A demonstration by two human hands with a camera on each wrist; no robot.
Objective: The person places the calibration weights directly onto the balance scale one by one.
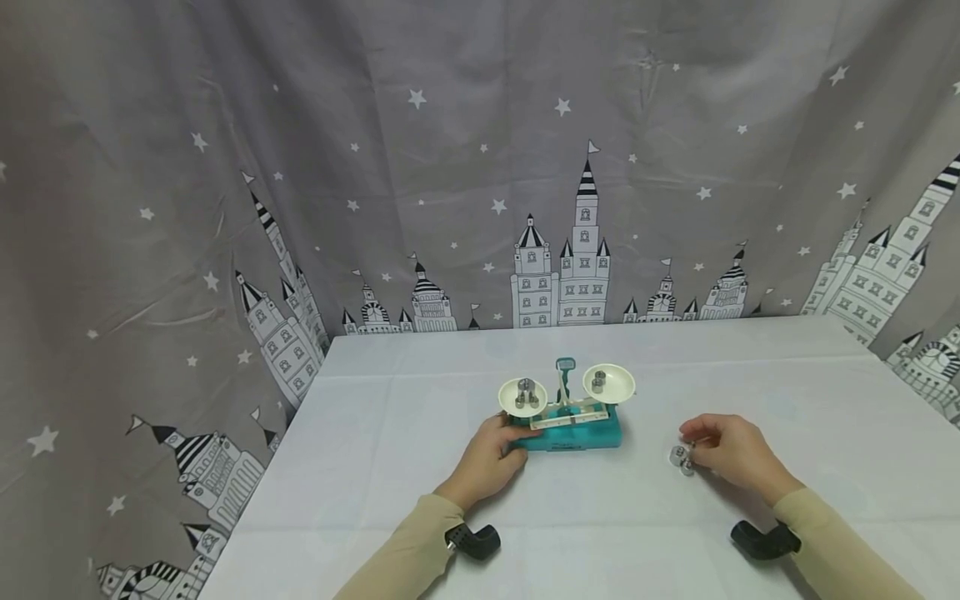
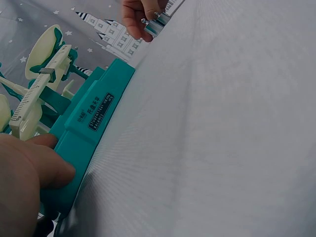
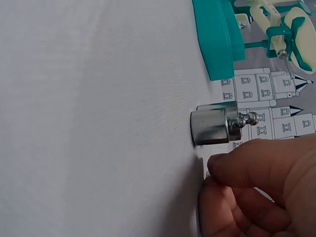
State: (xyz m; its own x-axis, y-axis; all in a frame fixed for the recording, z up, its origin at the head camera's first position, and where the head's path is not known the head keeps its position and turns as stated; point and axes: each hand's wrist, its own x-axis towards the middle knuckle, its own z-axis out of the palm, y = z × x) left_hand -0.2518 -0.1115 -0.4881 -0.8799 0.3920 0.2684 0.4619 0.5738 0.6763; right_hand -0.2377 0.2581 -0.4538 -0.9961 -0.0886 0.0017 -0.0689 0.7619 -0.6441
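A teal balance scale (image 1: 573, 433) with two cream pans stands on the white table. My left hand (image 1: 487, 462) grips the left end of its base, thumb against the front face in the left wrist view. Several metal weights (image 1: 527, 392) sit in the left pan (image 1: 510, 402); a smaller group of weights (image 1: 598, 382) is in the right pan (image 1: 618, 385). To the right of the scale, metal weights (image 3: 210, 127) stand on the cloth. Beside them is my right hand (image 1: 731, 454), its fingers bent and thumb close to the index finger; whether a small weight is between them is unclear.
White cloth covers the table (image 1: 375, 400). Behind it hangs a grey curtain (image 1: 465, 125) printed with castles and stars. A black wrist camera (image 1: 474, 542) is worn on the left wrist, another black camera (image 1: 765, 540) on the right.
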